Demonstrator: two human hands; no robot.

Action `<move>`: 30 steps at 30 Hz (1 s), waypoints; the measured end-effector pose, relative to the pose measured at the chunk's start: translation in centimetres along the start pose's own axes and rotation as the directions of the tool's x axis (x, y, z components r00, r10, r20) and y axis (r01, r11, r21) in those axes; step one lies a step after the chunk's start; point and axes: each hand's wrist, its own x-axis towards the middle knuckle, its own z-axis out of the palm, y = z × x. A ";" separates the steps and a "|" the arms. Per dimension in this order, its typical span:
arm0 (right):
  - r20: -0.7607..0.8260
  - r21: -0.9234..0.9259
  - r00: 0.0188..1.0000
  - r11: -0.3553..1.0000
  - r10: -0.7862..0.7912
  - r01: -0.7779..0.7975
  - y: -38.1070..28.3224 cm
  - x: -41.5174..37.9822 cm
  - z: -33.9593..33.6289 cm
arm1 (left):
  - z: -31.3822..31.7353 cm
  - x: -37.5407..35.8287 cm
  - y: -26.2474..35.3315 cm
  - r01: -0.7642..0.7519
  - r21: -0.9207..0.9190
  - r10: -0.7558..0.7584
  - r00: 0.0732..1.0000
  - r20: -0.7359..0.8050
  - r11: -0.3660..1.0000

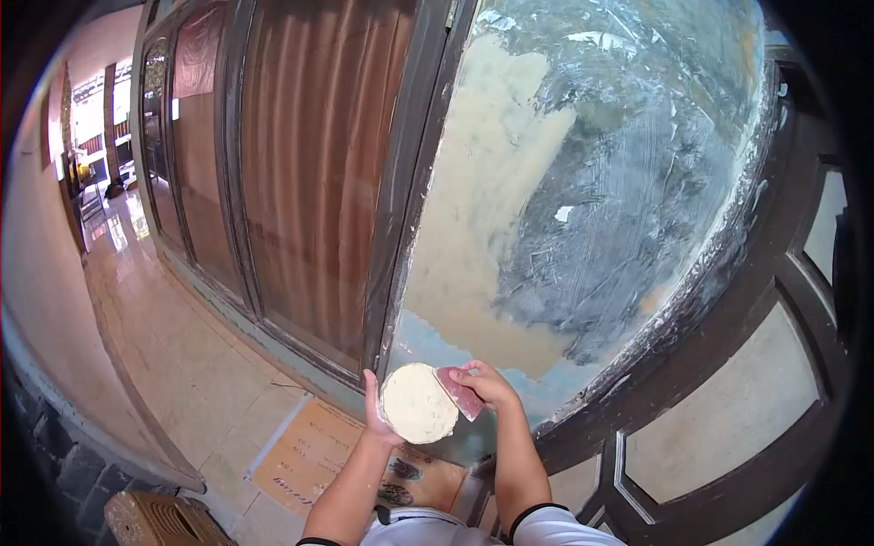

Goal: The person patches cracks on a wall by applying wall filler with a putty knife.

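Note:
A round tub of cream-coloured putty (417,403) rests in my left hand (376,417), its thumb upright along the near left rim and the palm beneath. My right hand (492,386) grips a flat reddish putty scraper (462,393) between thumb and fingers. The scraper's edge lies at the right side of the putty. Just beyond both hands stands a wall panel (619,209), patchy grey and blue. Cream putty (496,146) coats its left side and runs along its lower part, with bare blue paint below.
Left of the panel is a dark-framed window (314,182) with a brown curtain behind glass. A dark wooden door (728,409) with pale panels stands at right. Printed cardboard (305,450) lies on the tiled floor (200,364). A brown slotted object (168,519) sits at lower left.

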 end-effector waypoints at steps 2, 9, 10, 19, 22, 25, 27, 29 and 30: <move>-0.033 -0.011 0.999 1.000 0.025 -0.025 0.6 -0.3 -0.3 | -0.5 0.0 -0.6 0.007 0.003 -0.007 1.000 -0.013 1.000; -0.163 -0.063 0.986 0.997 0.025 -0.035 2.0 -2.4 -2.3 | -1.9 0.3 -2.4 0.076 -0.025 -0.076 0.997 0.007 0.997; -0.224 -0.103 0.974 0.995 -0.008 -0.016 2.2 -2.6 -2.9 | -2.3 0.4 -2.7 0.081 -0.038 -0.081 0.997 0.006 0.996; -0.398 -0.607 0.754 0.766 -0.522 0.211 3.6 -5.4 -9.0 | 4.7 0.9 -1.6 0.087 -0.106 -0.072 0.988 0.139 0.991; -0.316 -0.540 0.783 0.781 -0.535 0.315 -4.3 -10.4 -6.0 | 7.6 1.3 -1.1 0.152 -0.115 -0.117 0.958 0.262 0.982; -0.016 -0.761 0.662 0.439 -0.749 0.478 -11.6 -14.5 -4.1 | 9.9 1.5 -0.7 0.169 -0.117 -0.126 0.942 0.312 0.979; 0.229 -0.867 0.535 0.079 -0.813 0.491 -15.5 -17.4 -2.6 | 11.4 1.8 -0.4 0.155 -0.075 -0.123 0.938 0.325 0.985; 0.460 -0.886 0.483 -0.350 -0.745 0.303 -18.9 -19.9 -0.5 | 13.2 1.8 0.1 0.126 -0.003 -0.120 0.946 0.300 0.992; 0.468 -0.882 0.477 -0.358 -0.744 0.307 -20.1 -20.4 -0.1 | 13.8 1.9 0.3 0.115 -0.014 -0.106 0.949 0.296 0.993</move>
